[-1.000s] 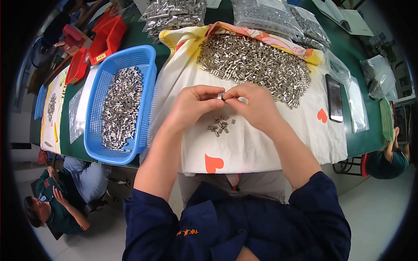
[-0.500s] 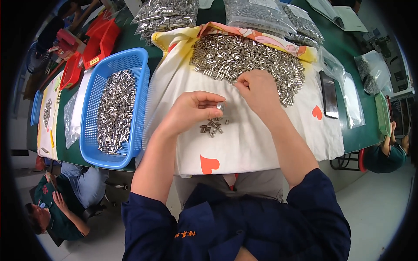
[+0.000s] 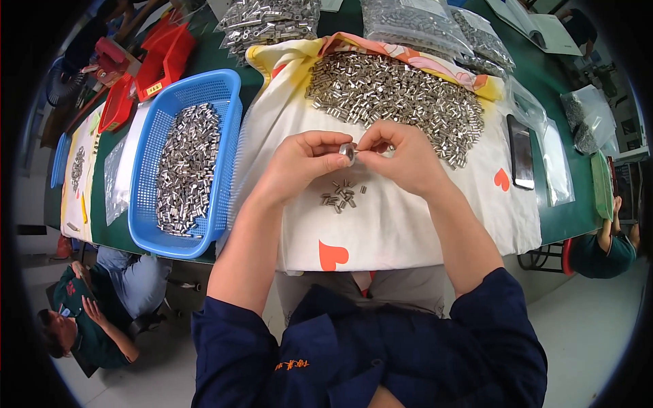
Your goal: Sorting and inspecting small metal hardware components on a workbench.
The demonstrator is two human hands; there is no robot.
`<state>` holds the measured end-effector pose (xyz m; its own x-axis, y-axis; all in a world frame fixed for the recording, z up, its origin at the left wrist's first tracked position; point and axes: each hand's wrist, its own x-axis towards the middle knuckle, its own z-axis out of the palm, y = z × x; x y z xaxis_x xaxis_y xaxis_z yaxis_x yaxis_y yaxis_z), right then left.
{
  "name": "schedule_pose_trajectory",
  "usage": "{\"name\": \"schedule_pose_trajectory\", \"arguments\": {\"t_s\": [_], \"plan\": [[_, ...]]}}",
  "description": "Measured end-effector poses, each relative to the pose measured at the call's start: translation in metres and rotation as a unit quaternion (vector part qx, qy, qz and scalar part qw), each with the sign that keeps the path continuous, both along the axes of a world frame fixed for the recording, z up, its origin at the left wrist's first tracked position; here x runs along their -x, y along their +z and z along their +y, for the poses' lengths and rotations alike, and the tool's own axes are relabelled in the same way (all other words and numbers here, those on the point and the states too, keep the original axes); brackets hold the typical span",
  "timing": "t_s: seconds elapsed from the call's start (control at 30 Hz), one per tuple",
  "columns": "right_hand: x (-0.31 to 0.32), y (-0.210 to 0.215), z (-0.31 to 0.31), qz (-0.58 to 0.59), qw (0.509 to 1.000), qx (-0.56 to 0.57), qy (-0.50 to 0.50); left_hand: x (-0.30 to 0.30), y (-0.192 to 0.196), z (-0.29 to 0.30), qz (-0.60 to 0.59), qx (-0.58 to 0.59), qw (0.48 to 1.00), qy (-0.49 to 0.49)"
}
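Note:
Between the thumb and fingers of my left hand (image 3: 307,162) is a small round metal piece (image 3: 348,151), held above the cloth. My right hand (image 3: 401,158) is closed in a pinch right beside that piece, its fingertips at the piece's edge. A shiny bit of metal (image 3: 390,147) shows among the right fingers; it looks like a small metal sleeve. Below the hands a little group of metal sleeves (image 3: 340,197) lies on the white cloth (image 3: 415,234). Beyond them spreads a large heap of similar sleeves (image 3: 401,92).
A blue plastic basket (image 3: 232,129) holding many metal sleeves stands at the left. Filled clear bags (image 3: 408,27) line the back. A phone (image 3: 520,151) lies at the right beside a plastic bag (image 3: 558,166). Red bins (image 3: 163,64) sit far left. Other people sit on both sides.
My right hand has moved from the near edge of the heap to the metal piece in my left hand. The left hand still grips it. The view has shifted slightly.

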<state>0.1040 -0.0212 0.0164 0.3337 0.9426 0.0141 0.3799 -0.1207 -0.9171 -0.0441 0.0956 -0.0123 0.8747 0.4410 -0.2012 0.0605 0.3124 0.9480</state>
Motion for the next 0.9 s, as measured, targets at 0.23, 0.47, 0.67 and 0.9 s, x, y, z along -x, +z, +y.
{"name": "schedule_pose_trajectory", "arguments": {"t_s": [0.23,0.47,0.67,0.9], "plan": [[0.007,-0.003,-0.003,-0.126,0.990,-0.062,0.009,-0.001,0.000,-0.001,0.001,-0.014,1.000,0.001],[0.015,-0.014,0.001,-0.283,0.943,-0.173,-0.027,-0.004,-0.002,-0.006,0.020,-0.039,0.999,0.027],[0.015,-0.013,-0.001,-0.281,0.946,-0.158,-0.024,-0.004,-0.001,-0.005,0.021,-0.041,0.999,0.026],[0.017,-0.011,-0.001,-0.245,0.955,-0.165,-0.037,-0.003,0.002,-0.005,0.018,-0.031,0.999,0.030]]}}
